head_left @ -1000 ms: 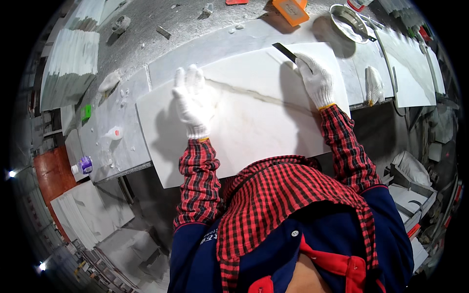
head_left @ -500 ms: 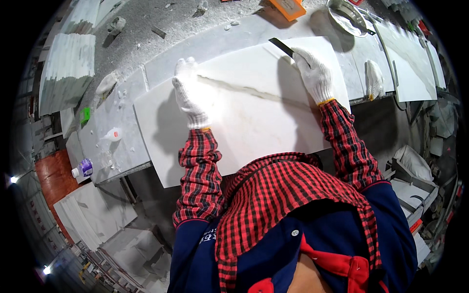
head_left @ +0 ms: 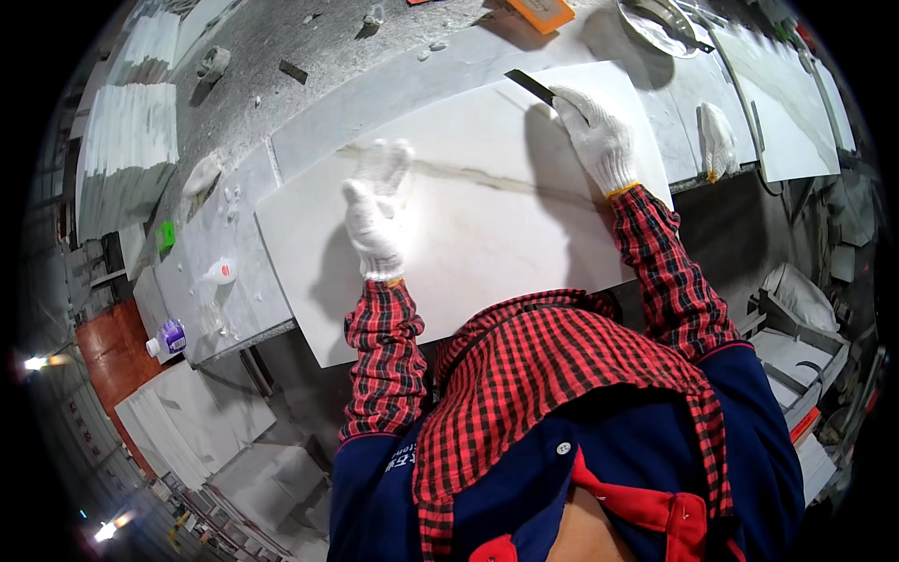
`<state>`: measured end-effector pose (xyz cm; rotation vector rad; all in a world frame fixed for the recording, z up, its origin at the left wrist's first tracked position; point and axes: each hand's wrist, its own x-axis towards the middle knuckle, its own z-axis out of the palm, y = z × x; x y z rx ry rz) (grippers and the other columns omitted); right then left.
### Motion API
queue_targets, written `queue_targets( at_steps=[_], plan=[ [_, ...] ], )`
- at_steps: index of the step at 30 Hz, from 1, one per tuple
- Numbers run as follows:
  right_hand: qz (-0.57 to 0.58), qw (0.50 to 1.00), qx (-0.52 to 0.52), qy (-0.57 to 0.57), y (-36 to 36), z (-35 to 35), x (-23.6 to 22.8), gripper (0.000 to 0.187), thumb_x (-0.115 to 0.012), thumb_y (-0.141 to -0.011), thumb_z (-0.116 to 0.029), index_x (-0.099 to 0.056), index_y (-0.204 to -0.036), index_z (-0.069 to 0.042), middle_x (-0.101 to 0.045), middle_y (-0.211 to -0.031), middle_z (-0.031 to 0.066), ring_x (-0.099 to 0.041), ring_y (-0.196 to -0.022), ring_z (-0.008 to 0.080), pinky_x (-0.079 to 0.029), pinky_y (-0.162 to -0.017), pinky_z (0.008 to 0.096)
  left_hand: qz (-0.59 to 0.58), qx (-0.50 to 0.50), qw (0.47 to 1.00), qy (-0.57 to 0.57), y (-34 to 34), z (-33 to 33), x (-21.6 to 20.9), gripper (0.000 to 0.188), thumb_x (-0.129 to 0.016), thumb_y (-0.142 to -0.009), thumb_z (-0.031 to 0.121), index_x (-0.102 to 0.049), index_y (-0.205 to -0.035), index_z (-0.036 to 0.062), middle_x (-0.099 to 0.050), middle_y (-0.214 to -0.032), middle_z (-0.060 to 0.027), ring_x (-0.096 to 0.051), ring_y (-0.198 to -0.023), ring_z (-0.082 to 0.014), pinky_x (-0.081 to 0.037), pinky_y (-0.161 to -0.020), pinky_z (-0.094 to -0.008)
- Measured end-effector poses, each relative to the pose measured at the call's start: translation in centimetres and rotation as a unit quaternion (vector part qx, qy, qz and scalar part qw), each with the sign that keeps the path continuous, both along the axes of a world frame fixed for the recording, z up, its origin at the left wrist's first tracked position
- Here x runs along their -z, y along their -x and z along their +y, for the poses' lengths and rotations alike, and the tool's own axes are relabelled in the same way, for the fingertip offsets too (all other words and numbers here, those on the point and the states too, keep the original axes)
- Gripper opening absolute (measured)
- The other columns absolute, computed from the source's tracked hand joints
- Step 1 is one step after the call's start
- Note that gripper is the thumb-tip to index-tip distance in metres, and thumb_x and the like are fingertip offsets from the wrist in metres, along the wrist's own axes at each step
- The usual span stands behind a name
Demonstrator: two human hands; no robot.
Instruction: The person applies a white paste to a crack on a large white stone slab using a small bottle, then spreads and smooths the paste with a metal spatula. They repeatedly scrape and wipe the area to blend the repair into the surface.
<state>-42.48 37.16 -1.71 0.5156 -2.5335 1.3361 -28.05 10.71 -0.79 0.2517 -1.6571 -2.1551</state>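
Observation:
A large white stone slab with a grey-brown vein (head_left: 487,234) lies in front of me on the bench, set at a slight angle. Over its left half is my left hand (head_left: 376,217), in a white knit glove, thumb and fingers apart and nothing seen in it; motion smears the fingers a little. Near the slab's far right part, my right hand (head_left: 599,136), gloved the same way, is closed round one end of a thin dark flat strip (head_left: 530,87). The strip's free end points to the far left. Its gripped end is hidden by the glove.
A metal bowl (head_left: 688,30) and an orange box (head_left: 543,13) are at the far side. A loose white glove (head_left: 718,140) lies right of the slab. On the left are a purple-labelled bottle (head_left: 171,335), a green block (head_left: 167,236) and stacked slabs (head_left: 126,140).
My left hand has come nearer to me over the slab, and its fingers now point more to the right. My right hand keeps the dark strip in nearly the same place.

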Motion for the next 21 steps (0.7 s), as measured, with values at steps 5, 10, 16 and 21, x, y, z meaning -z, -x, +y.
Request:
queue_targets(
  at_steps=[5,10,16,21],
  plan=[
    [0.051,0.999,0.009,-0.012,0.5,0.5,1.2,0.022,-0.065,-0.093,-0.026,-0.073,-0.108,-0.012,-0.072,-0.091,0.0103,-0.07,-0.079,0.0261,-0.054,-0.074,0.034,0.016,-0.13,0.991,0.039,0.5,-1.9,-0.1,0.075,-0.03,-0.103,0.058,-0.04,-0.143,-0.0052,-0.05,-0.141,-0.0247,-0.047,-0.134,-0.037,-0.031,-0.117,-0.0467],
    [0.015,1.0,-0.006,-0.015,0.5,0.3,1.1,0.022,-0.064,-0.093,-0.026,-0.073,-0.109,-0.012,-0.072,-0.095,0.0104,-0.07,-0.084,0.0267,-0.054,-0.076,0.0343,0.033,-0.081,0.994,0.062,0.9,0.3,1.2,0.073,-0.034,-0.103,0.057,-0.042,-0.144,-0.0022,-0.051,-0.142,-0.0207,-0.047,-0.134,-0.0366,-0.031,-0.117,-0.0494],
    [-0.009,1.0,0.003,0.003,0.1,0.3,0.5,0.023,-0.065,-0.093,-0.023,-0.072,-0.11,-0.01,-0.072,-0.091,0.0107,-0.07,-0.082,0.0255,-0.054,-0.074,0.0338,0.032,-0.112,0.993,-0.017,0.1,0.3,-1.9,0.071,-0.04,-0.101,0.056,-0.043,-0.142,-0.0022,-0.048,-0.144,-0.0193,-0.047,-0.133,-0.0359,-0.031,-0.118,-0.0478],
    [-0.029,0.999,0.003,0.016,0.0,0.3,0.5,0.024,-0.065,-0.092,-0.025,-0.072,-0.109,-0.009,-0.072,-0.085,0.0099,-0.07,-0.078,0.025,-0.054,-0.072,0.0333,0.022,-0.178,0.984,0.022,-0.3,0.0,-1.4,0.065,-0.038,-0.104,0.049,-0.044,-0.141,-0.0041,-0.047,-0.146,-0.02,-0.047,-0.134,-0.0329,-0.033,-0.117,-0.0471]
  ],
)
